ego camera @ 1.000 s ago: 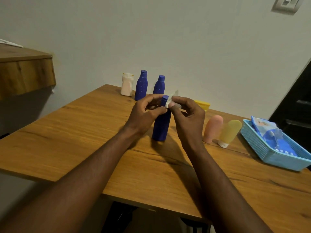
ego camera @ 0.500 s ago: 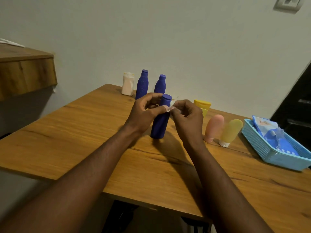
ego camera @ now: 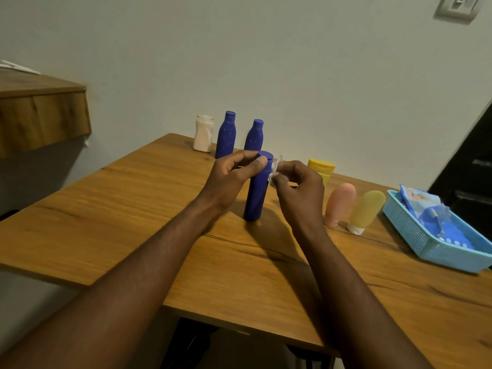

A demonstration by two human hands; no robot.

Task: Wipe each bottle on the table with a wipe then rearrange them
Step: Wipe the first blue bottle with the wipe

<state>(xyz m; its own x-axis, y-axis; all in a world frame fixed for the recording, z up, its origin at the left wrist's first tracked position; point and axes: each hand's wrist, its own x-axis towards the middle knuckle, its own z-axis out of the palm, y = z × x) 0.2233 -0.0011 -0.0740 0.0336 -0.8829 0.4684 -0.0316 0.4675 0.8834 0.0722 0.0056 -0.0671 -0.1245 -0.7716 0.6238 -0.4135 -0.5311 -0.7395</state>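
Right hand grip: my right hand (ego camera: 298,187) is closed in a pinch on the wipe (ego camera: 275,169). Thumb and forefinger hold the small white crumple just right of centre frame.
Wipe: it lies against the right side of the near blue bottle (ego camera: 257,193), just under the cap.
Left hand grip: my left hand (ego camera: 231,177) is curled on the top of the near blue bottle. My thumb lies on the neck, my forefinger reaches to the cap's left side, and the other fingers are folded toward the palm.
Near blue bottle: it stands upright on the table (ego camera: 106,209) at centre frame, between my two hands, with its base on the wood.
Back row: the taller blue bottle (ego camera: 225,134) and the shorter blue bottle (ego camera: 255,134) stand upright above my left hand, near the wall. The white bottle (ego camera: 203,133) stands just left of them.
Yellow bottle: the yellow bottle (ego camera: 320,166) stands right of centre, partly hidden behind my right hand.
Tubes: the pink tube (ego camera: 339,205) and the yellow tube (ego camera: 366,211) stand cap-down side by side, right of my right wrist. I cannot tell whether they touch.
Basket: the light blue basket (ego camera: 426,243) sits on the table at the right edge of the frame. The pack of wipes (ego camera: 426,209) lies inside it.
Surroundings: the wooden shelf (ego camera: 40,113) is at the upper left, and the wall switch (ego camera: 456,6) is in the upper right corner.
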